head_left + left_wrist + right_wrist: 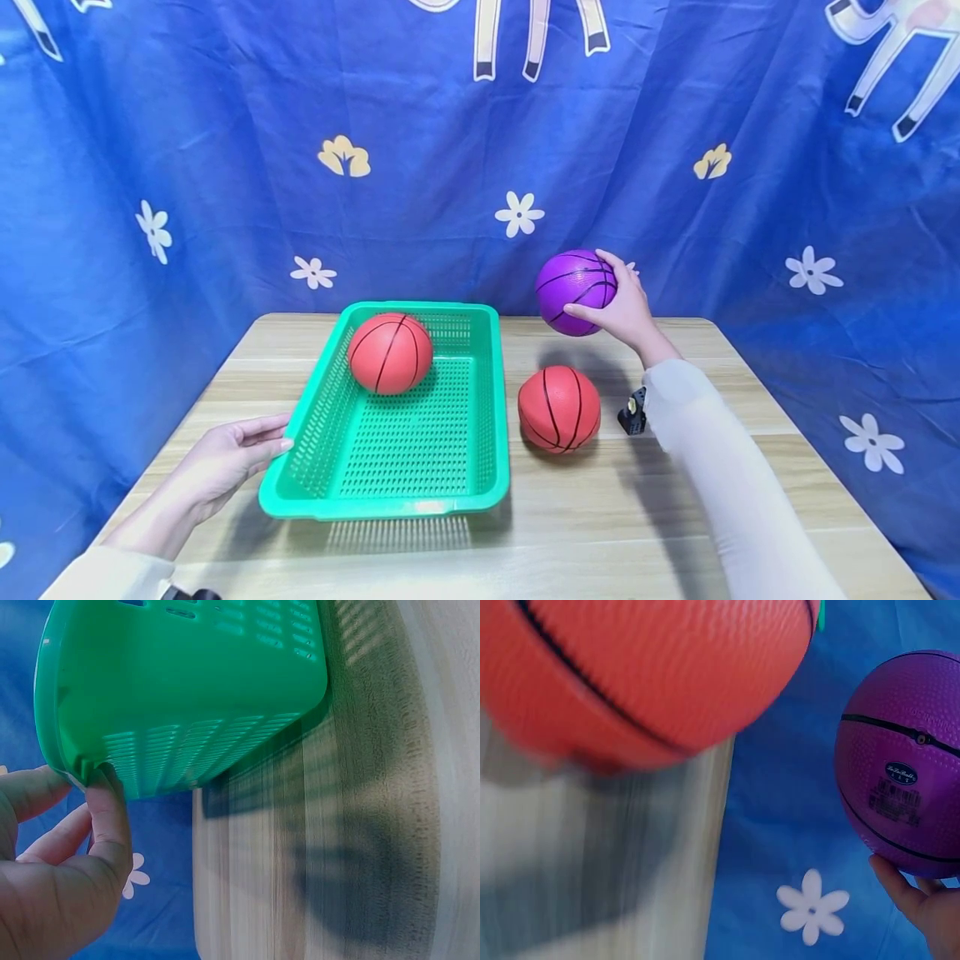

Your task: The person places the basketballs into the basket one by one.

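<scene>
Green plastic makes up the basket (500, 417), which sits left of centre in the head view and appears to rest on the wooden table (795, 517). One ball is inside it: the first red ball (391, 354) lies in the basket's upper left corner, while the perforated floor shows bare toward the lower right. Two balls are outside. The second red ball (559, 410) lies on the table just beside the basket's right wall, a little right of the middle of the frame. The purple ball (573, 292) is above it in the picture, held up off the table near the far edge, with the blue cloth (420, 225) behind. The right hand (622, 312) grips this ball from its right side, thumb low across the front and fingers spread wide over the curve; the right wrist view shows the ball well apart from the second red ball. At the lower left of the frame, the left hand (232, 458) pinches the basket's left rim, its thumb and fingers nearly together with only the thin edge between them. Judged by how things lie, the work seems partway along: one ball of three is in the basket, the purple ball is lifted but not inside, and the second red ball lies unheld.
</scene>
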The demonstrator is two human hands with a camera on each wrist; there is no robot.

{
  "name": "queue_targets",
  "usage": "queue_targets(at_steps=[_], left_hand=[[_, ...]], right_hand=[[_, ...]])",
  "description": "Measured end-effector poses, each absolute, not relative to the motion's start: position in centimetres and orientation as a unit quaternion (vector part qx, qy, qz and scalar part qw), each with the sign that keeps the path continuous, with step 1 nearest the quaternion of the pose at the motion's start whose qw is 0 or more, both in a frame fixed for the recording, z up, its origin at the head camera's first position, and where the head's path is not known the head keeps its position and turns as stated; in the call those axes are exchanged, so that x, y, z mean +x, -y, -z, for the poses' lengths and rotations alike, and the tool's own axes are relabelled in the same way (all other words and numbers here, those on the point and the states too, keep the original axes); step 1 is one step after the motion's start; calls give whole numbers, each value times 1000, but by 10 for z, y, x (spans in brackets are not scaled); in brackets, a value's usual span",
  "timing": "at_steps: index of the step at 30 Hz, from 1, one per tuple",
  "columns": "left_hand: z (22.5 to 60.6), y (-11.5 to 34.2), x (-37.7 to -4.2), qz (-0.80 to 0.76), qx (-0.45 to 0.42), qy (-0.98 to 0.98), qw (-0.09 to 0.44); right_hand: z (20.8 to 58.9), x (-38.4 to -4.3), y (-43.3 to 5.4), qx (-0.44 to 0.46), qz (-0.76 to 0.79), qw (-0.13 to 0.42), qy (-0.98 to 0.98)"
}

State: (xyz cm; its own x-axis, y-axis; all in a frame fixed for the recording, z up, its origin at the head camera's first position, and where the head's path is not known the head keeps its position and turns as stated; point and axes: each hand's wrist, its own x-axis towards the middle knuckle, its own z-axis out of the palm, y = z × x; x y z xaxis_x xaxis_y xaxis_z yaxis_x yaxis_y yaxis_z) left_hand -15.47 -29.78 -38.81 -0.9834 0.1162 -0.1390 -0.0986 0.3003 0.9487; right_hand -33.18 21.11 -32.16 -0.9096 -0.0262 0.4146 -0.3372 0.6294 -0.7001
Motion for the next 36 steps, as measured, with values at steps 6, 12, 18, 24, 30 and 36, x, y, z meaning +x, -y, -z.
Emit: queue_targets(at_steps=[6, 12, 18, 24, 30, 36], left_hand=[[388, 298, -155, -593, 8, -800, 89], [389, 299, -154, -599, 7, -796, 86], [389, 299, -153, -601, 8, -795, 82], [389, 299, -153, -602, 9, -795, 79], [389, 298, -152, -601, 10, -795, 83], [385, 297, -152, -604, 9, -792, 88]], right_hand=[[317, -332, -189, 140, -422, 194, 875], [311, -326, -164, 171, -439, 168, 866], [308, -318, -139, 203, -449, 147, 858], [305, -309, -114, 235, -445, 125, 855], [305, -298, -92, 274, -449, 103, 844], [306, -285, -71, 307, -452, 80, 834]])
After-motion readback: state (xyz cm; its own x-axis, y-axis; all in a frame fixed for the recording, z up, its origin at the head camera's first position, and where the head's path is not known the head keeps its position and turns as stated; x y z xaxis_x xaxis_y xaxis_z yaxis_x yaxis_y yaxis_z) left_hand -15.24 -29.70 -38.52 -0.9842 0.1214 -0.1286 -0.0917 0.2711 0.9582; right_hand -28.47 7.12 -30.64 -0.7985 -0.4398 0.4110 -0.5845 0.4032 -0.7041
